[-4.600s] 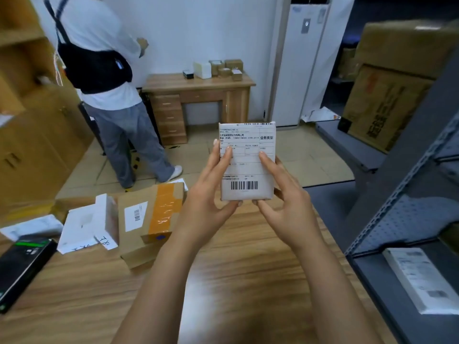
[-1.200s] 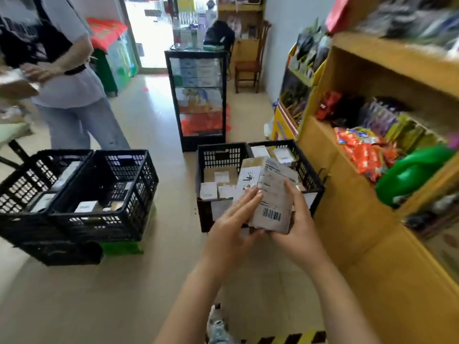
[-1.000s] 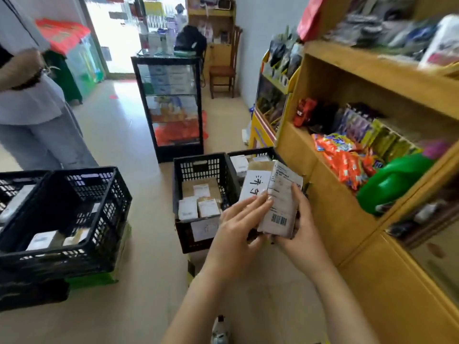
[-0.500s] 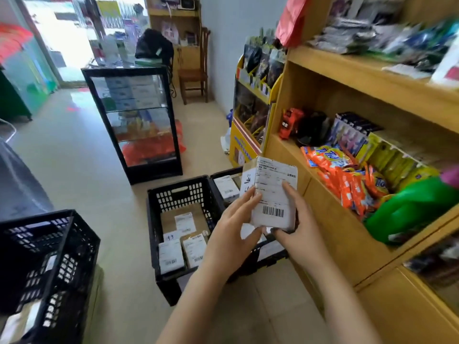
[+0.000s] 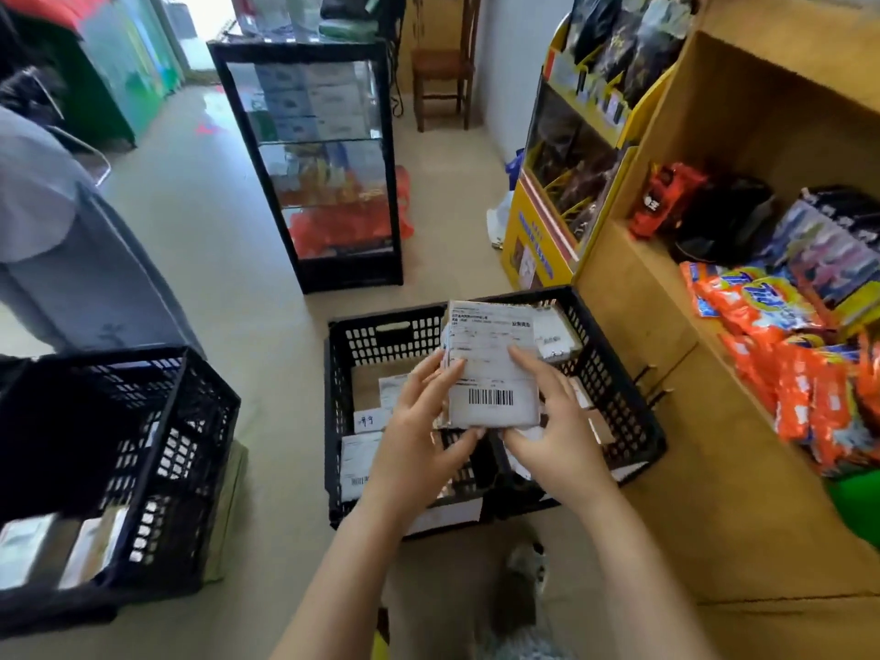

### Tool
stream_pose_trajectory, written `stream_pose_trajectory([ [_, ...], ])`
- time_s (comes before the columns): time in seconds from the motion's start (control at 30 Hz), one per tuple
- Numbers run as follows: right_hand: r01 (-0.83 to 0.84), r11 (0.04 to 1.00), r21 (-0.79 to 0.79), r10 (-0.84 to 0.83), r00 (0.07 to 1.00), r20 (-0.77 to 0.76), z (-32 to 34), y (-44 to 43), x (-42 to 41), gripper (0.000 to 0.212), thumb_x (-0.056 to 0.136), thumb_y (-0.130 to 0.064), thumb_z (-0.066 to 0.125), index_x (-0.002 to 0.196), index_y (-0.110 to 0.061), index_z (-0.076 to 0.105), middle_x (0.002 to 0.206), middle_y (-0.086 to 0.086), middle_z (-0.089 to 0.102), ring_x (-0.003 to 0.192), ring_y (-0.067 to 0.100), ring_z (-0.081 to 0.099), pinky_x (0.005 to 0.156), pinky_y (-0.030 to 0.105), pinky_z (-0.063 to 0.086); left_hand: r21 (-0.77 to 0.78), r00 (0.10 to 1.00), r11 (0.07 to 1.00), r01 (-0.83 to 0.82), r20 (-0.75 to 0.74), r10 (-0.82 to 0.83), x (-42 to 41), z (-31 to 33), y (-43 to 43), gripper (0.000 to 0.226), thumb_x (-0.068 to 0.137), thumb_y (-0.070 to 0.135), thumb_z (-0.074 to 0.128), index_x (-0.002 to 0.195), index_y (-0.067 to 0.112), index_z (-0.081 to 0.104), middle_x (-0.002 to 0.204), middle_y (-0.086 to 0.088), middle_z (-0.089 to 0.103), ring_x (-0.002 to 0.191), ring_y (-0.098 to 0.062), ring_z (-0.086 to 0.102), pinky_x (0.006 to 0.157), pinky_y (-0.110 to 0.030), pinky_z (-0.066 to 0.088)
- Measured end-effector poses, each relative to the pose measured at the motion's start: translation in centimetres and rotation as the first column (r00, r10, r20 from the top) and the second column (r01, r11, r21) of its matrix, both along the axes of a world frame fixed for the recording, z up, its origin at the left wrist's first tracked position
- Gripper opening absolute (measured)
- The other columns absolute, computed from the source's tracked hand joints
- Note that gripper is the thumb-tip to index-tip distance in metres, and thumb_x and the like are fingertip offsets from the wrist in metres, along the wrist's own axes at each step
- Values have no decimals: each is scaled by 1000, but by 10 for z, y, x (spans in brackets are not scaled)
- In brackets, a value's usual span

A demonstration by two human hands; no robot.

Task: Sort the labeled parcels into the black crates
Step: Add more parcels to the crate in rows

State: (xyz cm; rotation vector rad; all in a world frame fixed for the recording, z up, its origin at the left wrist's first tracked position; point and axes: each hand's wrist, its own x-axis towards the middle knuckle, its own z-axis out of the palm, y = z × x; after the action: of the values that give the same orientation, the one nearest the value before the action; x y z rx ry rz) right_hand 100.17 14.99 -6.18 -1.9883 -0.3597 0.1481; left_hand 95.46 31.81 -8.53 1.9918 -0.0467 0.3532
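1. The parcel (image 5: 493, 373): one, white, with its label and barcode facing the camera. It is held in the air over the meeting walls of the two centre crates.
2. The left hand (image 5: 419, 421): thumb and fingers pinch the parcel's 9 o'clock edge.
3. The right hand (image 5: 555, 421): fingers lie on the label and the thumb is under the lower edge, pinching the parcel.
4. Black crates, three counted: the left centre crate (image 5: 340, 373) and right centre crate (image 5: 624, 402) touch side by side. A third crate (image 5: 190, 445) stands apart at 8 o'clock.
5. Stored parcels (image 5: 357, 464): perhaps four in the left centre crate, partly hidden by the left hand.
6. Surroundings: one glass cabinet (image 5: 324, 183) at 12 o'clock, one wooden shelf (image 5: 633, 350) at 3 o'clock, and one other person (image 5: 71, 259) at 9 o'clock.
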Motion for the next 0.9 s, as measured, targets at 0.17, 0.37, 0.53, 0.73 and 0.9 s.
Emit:
stream_pose_trajectory([
  [0.17,-138,990,32,141,974,-174,-39,32,62,78,81,7,64,139,-41,41,138,-15,33,121,-15,39,77,6,47,-9,981,994,-104,-165,101,46,-38,29,77,79,17,78,142,37,38,151,23,24,139,4,28,107,-20,40],
  [0.37,-204,979,-3,192,926,-325,-122,60,136,63,90,-14,66,141,-40,39,137,-21,33,118,-18,38,76,4,46,-34,908,979,-201,-382,173,108,-106,56,67,82,35,71,140,37,38,150,16,29,139,-3,32,106,-29,44],
  [0.53,-274,960,-49,229,877,-421,-204,87,160,59,94,-14,59,139,-45,36,141,-16,30,121,-12,39,83,2,41,-4,824,960,-280,-514,238,122,-190,72,61,90,28,67,140,41,35,150,14,28,138,7,25,110,-30,40],
  [0.73,-356,929,-106,235,785,-573,-291,103,152,76,91,-9,63,142,-48,22,132,-14,28,117,-4,35,80,-3,34,76,681,955,-286,-686,258,104,-273,74,66,93,28,62,148,36,27,151,15,19,136,6,20,94,6,21],
  [0.9,-371,922,-108,216,726,-653,-332,107,129,86,89,1,57,137,-58,19,132,-17,26,121,3,43,95,17,48,178,598,950,-257,-743,301,79,-313,71,69,93,25,62,150,35,25,153,10,20,131,9,17,89,11,9],
])
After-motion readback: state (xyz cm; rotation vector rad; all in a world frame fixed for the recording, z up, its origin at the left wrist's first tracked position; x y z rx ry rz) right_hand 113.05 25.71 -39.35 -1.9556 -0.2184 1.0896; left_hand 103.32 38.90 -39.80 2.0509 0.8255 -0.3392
